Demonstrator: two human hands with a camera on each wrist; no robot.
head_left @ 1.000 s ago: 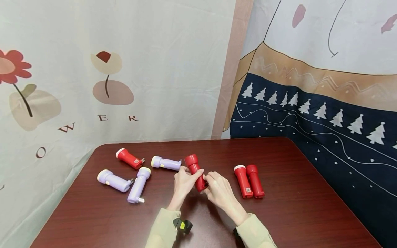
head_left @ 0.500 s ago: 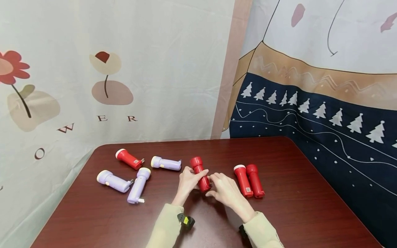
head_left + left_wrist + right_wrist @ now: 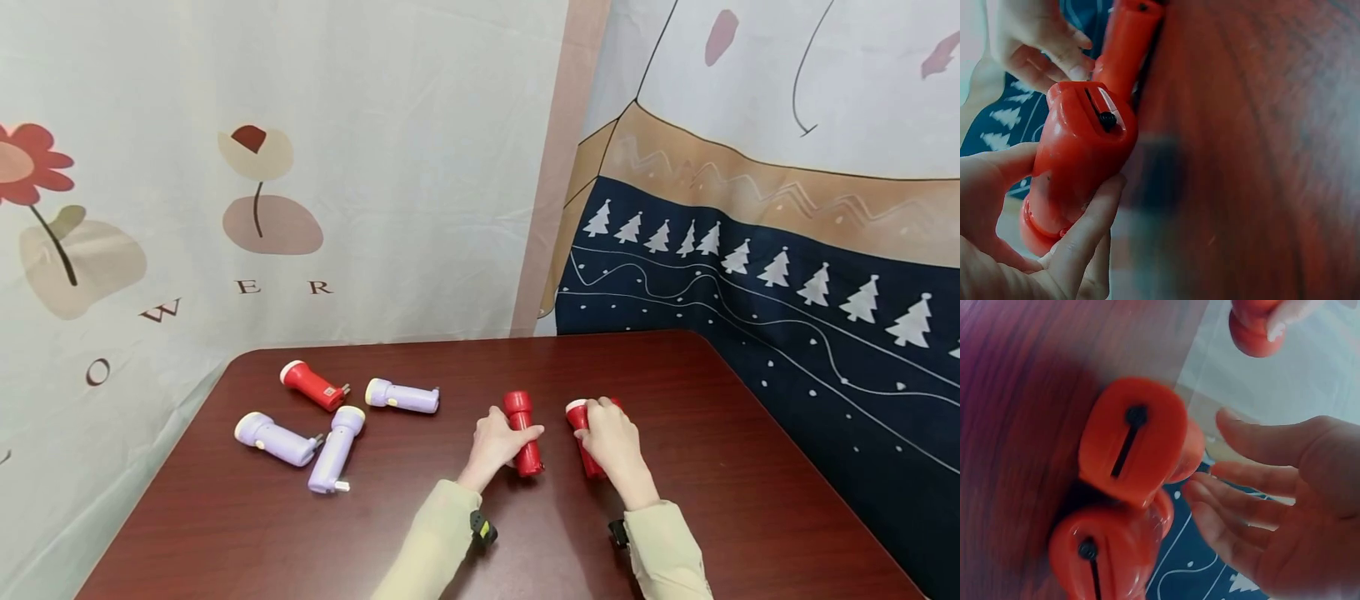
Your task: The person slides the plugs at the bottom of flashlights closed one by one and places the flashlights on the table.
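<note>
My left hand (image 3: 495, 443) grips a red flashlight (image 3: 522, 433), thumb on one side and fingers on the other. In the left wrist view its tail end, with a black slider in a slot, faces the camera. My right hand (image 3: 613, 442) is over two red flashlights lying side by side. One of them, the white-rimmed flashlight (image 3: 579, 417), shows beside the thumb; the other flashlight (image 3: 1104, 550) is mostly hidden by the hand in the head view. From the right wrist, the fingers (image 3: 1235, 512) look loosely extended near the pair, with the thumb apart and nothing held.
On the left of the brown table (image 3: 247, 542) lie a red flashlight (image 3: 311, 385) with prongs out and three lilac flashlights (image 3: 405, 397), (image 3: 277, 438), (image 3: 335, 450). Patterned curtains (image 3: 405, 183) hang behind the table.
My left hand has carried its red flashlight to the right. My right hand has left that flashlight's tail end and moved right, over the pair of red flashlights.
</note>
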